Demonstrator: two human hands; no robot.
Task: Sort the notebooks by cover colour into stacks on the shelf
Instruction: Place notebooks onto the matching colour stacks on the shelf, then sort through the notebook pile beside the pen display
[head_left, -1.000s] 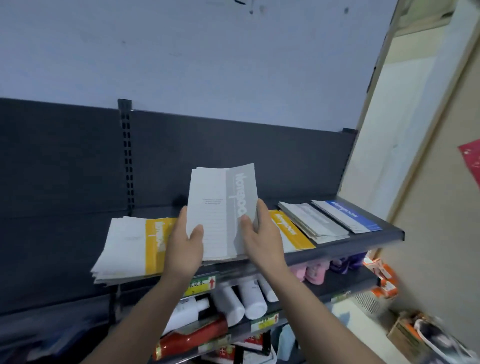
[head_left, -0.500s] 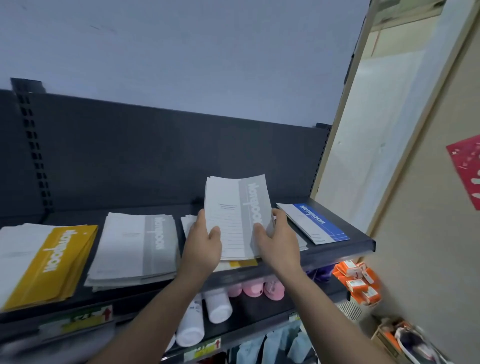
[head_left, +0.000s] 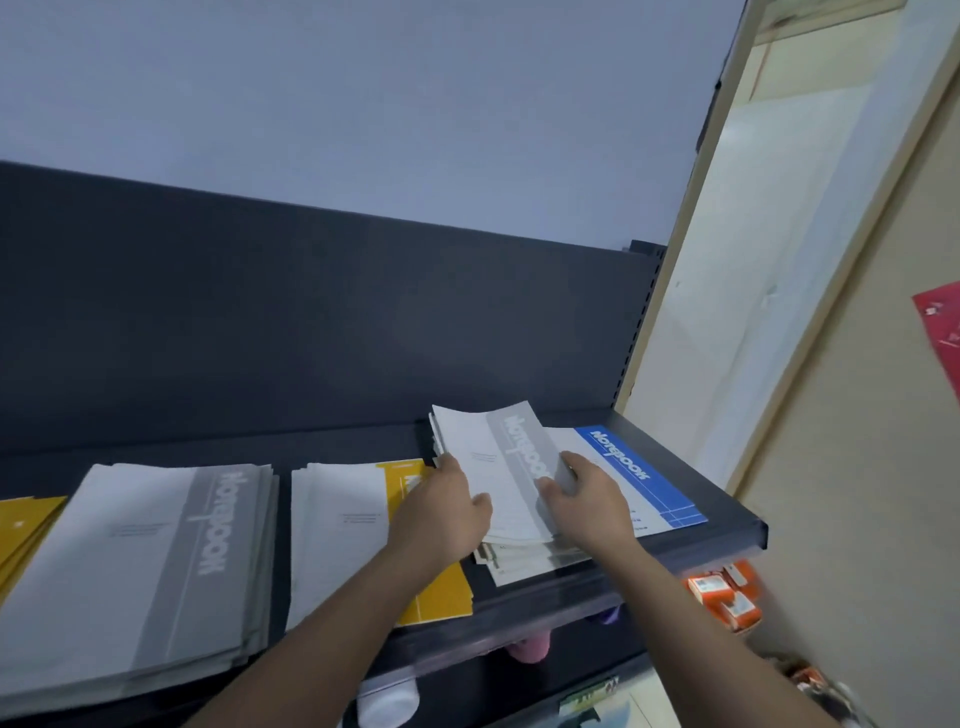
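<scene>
Both my hands hold a small bundle of grey-banded notebooks (head_left: 498, 467) low over a pile of notebooks (head_left: 524, 561) on the dark shelf (head_left: 675, 551). My left hand (head_left: 447, 514) grips the bundle's left edge; my right hand (head_left: 587, 499) grips its right edge. A blue-banded notebook (head_left: 639, 478) lies just right of them. A yellow-banded notebook (head_left: 358, 525) lies to the left, partly under my left forearm. Further left sits a thick grey stack (head_left: 150, 571), and a yellow stack (head_left: 21, 525) shows at the left edge.
The shelf's dark back panel (head_left: 311, 332) rises behind the stacks. A cream door frame (head_left: 691, 291) bounds the shelf on the right. Pink and white bottles (head_left: 530, 647) stand on the lower shelf, orange boxes (head_left: 727, 603) to the right below.
The view has swung right and closer. My hands have lowered the grey bundle from upright in front of me down onto the pile beside the blue notebook.
</scene>
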